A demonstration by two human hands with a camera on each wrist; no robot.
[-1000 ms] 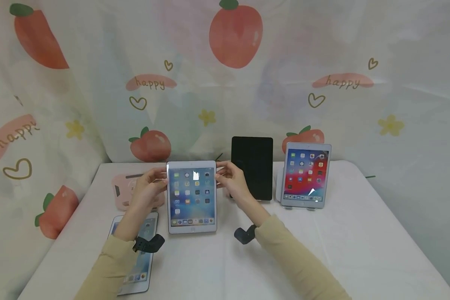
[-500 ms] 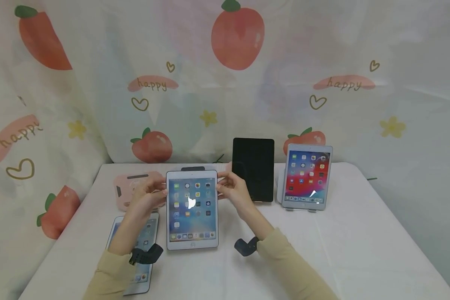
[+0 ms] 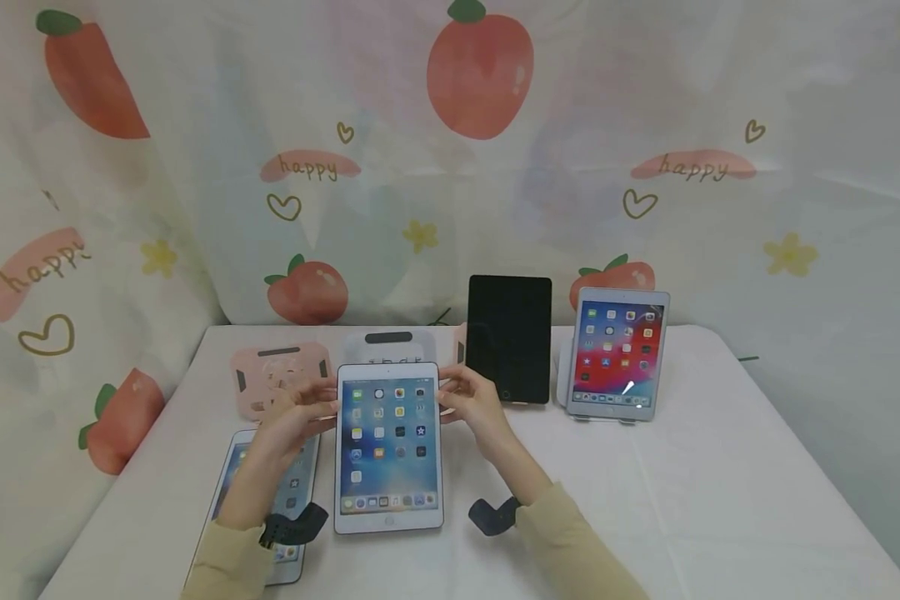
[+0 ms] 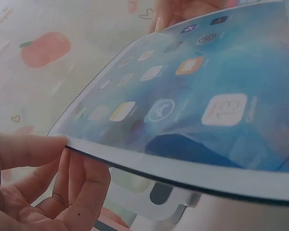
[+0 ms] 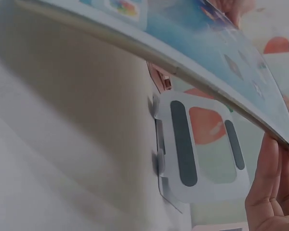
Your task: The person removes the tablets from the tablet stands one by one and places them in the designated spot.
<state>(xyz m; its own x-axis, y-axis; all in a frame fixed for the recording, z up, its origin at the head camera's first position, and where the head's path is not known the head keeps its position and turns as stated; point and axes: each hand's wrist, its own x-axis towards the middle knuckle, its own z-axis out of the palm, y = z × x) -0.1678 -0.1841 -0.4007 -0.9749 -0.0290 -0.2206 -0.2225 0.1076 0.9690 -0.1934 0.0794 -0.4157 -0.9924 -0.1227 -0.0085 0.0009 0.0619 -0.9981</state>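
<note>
A white-framed tablet (image 3: 388,450) with a lit blue home screen is held up between both hands, its screen facing me and its top edge leaning back. My left hand (image 3: 292,425) pinches the left edge near the upper corner; in the left wrist view its thumb (image 4: 31,149) presses the front rim with fingers behind. On the opposite edge, my right hand (image 3: 476,408) grips the same way. Behind the tablet stands a white tablet stand (image 3: 425,343) with dark pads, its lower part hidden in the head view. The right wrist view shows the white stand's plate (image 5: 212,190) and hooked bottom lip.
A pink stand (image 3: 246,404) sits at the back left. Below it another lit tablet (image 3: 288,575) lies flat under my left forearm. To the right, a black tablet (image 3: 508,342) and a white tablet with a red-blue screen (image 3: 618,354) lean upright on stands. A patterned curtain (image 3: 540,208) hangs behind.
Both hands have lowered the tablet and drawn it toward me, with its top leaning back more. The white stand behind has come into view above its top edge.
</note>
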